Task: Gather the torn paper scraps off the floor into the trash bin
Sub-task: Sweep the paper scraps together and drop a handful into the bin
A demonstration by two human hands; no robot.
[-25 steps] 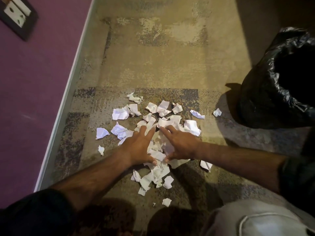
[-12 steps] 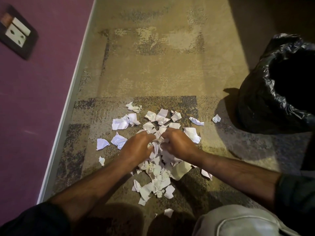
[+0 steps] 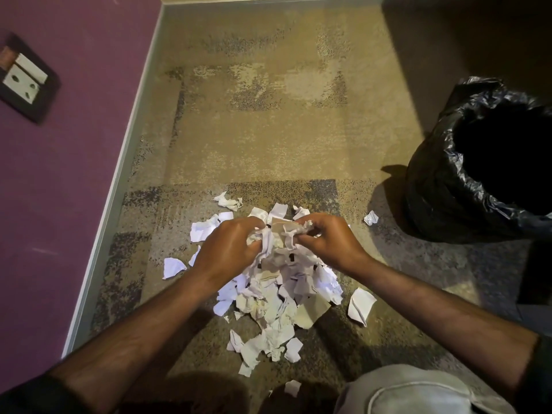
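A patterned carpet floor [image 3: 268, 138] fills the view, with a purple wall [image 3: 59, 189] running along 9 o'clock and a wall socket [image 3: 25, 80] at 10 o'clock. The trash bin [image 3: 442, 186], lined with a black bag, stands at 3 o'clock. At centre lies the heap of paper scraps [image 3: 277, 297], spreading toward 6 o'clock, with a stray scrap [image 3: 370, 218] near the bin. Above the heap, the left hand [image 3: 228, 249] and right hand [image 3: 328, 242] curl their fingers around a bunch of scraps [image 3: 280, 237] held between them.
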